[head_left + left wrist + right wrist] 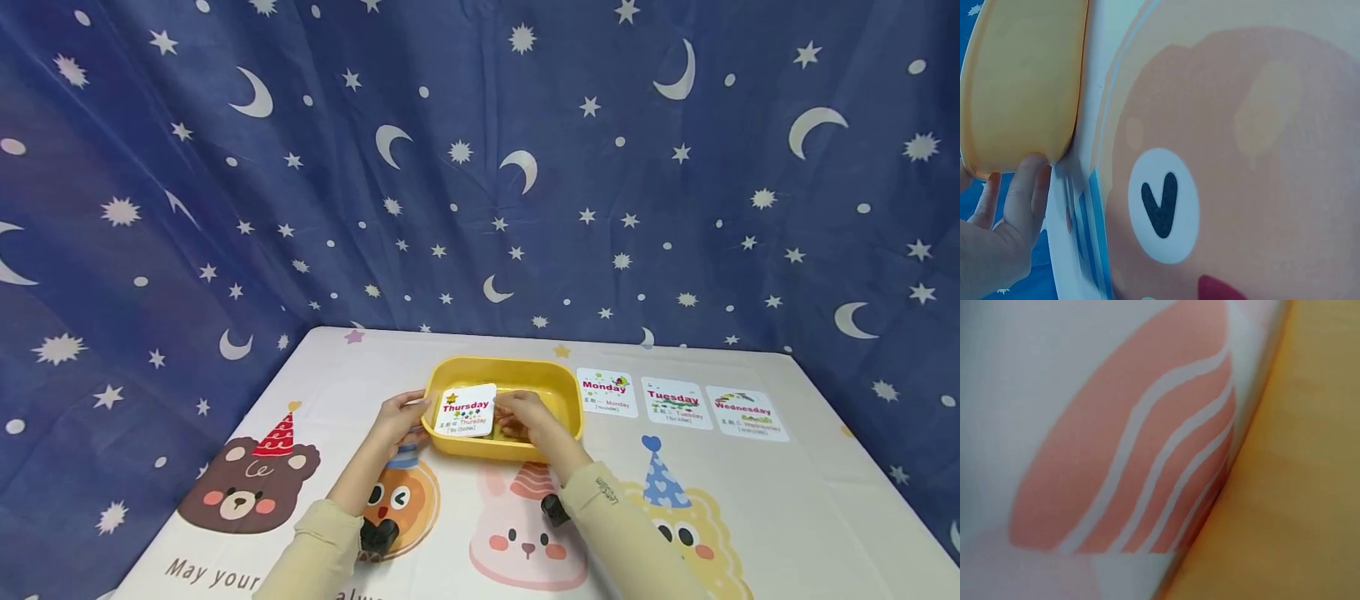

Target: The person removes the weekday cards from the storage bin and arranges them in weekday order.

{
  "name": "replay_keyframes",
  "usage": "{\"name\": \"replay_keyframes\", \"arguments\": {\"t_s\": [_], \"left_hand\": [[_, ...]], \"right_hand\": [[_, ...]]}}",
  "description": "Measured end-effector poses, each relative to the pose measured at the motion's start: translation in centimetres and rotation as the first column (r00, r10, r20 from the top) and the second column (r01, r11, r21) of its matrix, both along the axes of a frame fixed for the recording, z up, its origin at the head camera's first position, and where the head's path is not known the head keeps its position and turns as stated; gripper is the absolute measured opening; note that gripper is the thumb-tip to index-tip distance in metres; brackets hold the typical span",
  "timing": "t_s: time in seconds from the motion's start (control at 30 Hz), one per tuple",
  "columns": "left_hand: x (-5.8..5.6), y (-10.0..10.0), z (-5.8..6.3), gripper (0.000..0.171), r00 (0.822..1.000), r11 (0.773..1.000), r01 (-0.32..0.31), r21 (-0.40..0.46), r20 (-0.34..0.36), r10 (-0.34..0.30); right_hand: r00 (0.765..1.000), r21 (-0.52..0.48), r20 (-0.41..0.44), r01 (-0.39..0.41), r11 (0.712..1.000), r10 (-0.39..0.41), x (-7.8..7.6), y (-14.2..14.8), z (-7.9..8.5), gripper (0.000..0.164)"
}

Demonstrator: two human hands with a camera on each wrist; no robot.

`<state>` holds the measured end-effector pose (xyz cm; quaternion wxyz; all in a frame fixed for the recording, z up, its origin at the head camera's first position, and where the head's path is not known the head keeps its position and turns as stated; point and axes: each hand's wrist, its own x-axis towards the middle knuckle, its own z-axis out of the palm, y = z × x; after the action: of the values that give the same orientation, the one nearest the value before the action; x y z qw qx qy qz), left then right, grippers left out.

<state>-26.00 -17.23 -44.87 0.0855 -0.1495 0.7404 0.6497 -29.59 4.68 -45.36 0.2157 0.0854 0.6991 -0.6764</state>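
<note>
A shallow yellow plastic tray (540,377) with rounded corners is near the middle of the table. My left hand (399,419) holds its left end, the thumb by the rim and the fingers (1021,197) against the outer end wall in the left wrist view. Over the left half of the tray, a white Thursday card (467,411) faces up with red lettering and small stars. My right hand (525,414) reaches inside the tray and pinches this card by its right edge. Only the tray's side and the tablecloth show in the right wrist view; the hand is out of it.
Right of the tray, the Monday (607,392), Tuesday (677,402) and Wednesday (747,412) cards lie in a row. The white tablecloth (840,500) bears printed cartoon animals. Behind and left hangs a blue curtain (480,167) with moons and stars.
</note>
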Motion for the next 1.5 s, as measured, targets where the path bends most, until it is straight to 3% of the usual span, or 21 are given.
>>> {"name": "replay_keyframes", "arguments": {"t_s": [0.13,0.27,0.67,0.87,1.03,1.23,1.5], "left_hand": [[-0.2,-0.2,0.0,0.044,1.0,1.0,-0.002,0.009,-0.006,0.002],[-0.1,0.1,-0.2,0.044,1.0,1.0,0.0,0.015,-0.011,0.0],[-0.2,0.1,0.2,0.044,1.0,1.0,0.01,-0.01,-0.03,-0.01],[-0.2,0.1,0.0,0.045,1.0,1.0,0.01,-0.006,-0.023,-0.01],[0.1,0.0,-0.2,0.045,1.0,1.0,-0.003,-0.009,-0.012,0.002],[0.0,0.0,-0.2,0.046,1.0,1.0,0.006,-0.004,-0.02,-0.006],[0.0,-0.1,-0.4,0.046,1.0,0.999,-0.009,0.036,-0.02,0.009]], "right_hand": [[0.984,0.243,-0.176,0.009,0.97,0.035,-0.2,-1.0,-0.2,0.02],[0.969,0.396,-0.238,0.04,0.917,0.061,-0.5,-1.3,-1.0,0.024],[0.97,0.475,-0.231,0.048,0.878,0.072,-0.5,-1.2,-0.4,0.018],[0.963,0.453,-0.262,0.059,0.89,0.07,-0.3,-1.2,-0.4,0.019],[0.965,0.316,-0.257,0.035,0.948,0.05,-0.5,-1.3,-0.7,0.006],[0.974,0.172,-0.225,0.034,0.985,0.005,-0.9,-0.7,-0.2,0.033],[0.975,0.094,-0.222,-0.001,0.996,0.022,-0.2,0.7,2.0,0.037]]}}
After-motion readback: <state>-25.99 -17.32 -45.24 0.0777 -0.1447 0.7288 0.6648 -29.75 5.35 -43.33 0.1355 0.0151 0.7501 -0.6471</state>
